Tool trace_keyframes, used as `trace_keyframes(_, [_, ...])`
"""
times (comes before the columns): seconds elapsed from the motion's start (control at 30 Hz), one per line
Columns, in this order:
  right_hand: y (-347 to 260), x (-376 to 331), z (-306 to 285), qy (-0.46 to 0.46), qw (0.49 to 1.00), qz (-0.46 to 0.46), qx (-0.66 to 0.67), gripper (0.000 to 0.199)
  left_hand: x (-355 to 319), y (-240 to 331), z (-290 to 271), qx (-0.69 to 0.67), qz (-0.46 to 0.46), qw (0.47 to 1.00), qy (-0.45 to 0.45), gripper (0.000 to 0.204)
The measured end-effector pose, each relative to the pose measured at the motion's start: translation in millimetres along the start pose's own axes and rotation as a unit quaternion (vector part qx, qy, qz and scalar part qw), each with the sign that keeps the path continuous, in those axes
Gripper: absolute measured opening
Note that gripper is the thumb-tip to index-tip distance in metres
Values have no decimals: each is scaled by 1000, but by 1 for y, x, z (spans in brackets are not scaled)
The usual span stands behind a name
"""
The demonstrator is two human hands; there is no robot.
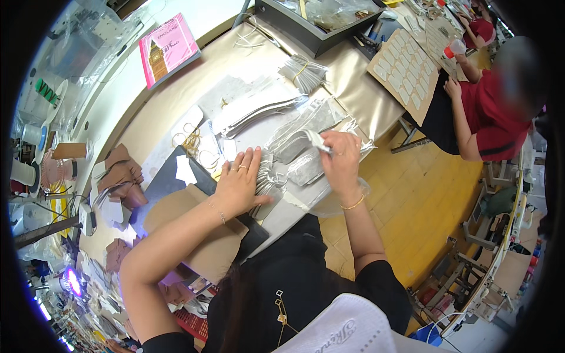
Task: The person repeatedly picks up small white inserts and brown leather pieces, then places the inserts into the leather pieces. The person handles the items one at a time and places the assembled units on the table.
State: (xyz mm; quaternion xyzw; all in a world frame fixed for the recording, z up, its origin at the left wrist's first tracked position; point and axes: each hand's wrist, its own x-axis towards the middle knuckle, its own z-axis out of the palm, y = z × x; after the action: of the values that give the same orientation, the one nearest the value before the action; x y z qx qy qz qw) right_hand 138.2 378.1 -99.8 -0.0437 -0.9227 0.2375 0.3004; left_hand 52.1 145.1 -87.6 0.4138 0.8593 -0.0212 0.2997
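Observation:
My left hand [238, 183] lies flat with its fingers spread, at the edge of a heap of thin white strips [269, 175]. The fingers of my right hand [342, 157] are closed on the end of a grey-white strip [299, 140], which arches up from the work surface. Beneath and around it lie more pale grey strips [307, 167], partly hidden by my right hand. A stack of long, curved white pieces [254, 113] lies just beyond my hands. Past that stack is a banded bundle of pale strips [303, 73].
A pink notebook [169, 50] lies at the far left, near thin tan loops [191, 141]. Brown cut pieces [122, 167] are piled left of a brown sheet [176, 220]. A black tray [321, 29] stands at the back. A co-worker [491, 117] sits at right beside a board of pale pieces [403, 73].

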Motion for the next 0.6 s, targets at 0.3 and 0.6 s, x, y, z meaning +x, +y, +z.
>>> trace_keyframes(0.3, [2, 4, 8, 12, 999, -29, -22, 39, 4, -1, -2, -3, -1, 1000, 13, 120])
trace_keyframes(0.6, [37, 47, 20, -106, 968, 227, 6, 44, 6, -1, -2, 0, 2, 1000, 27, 120])
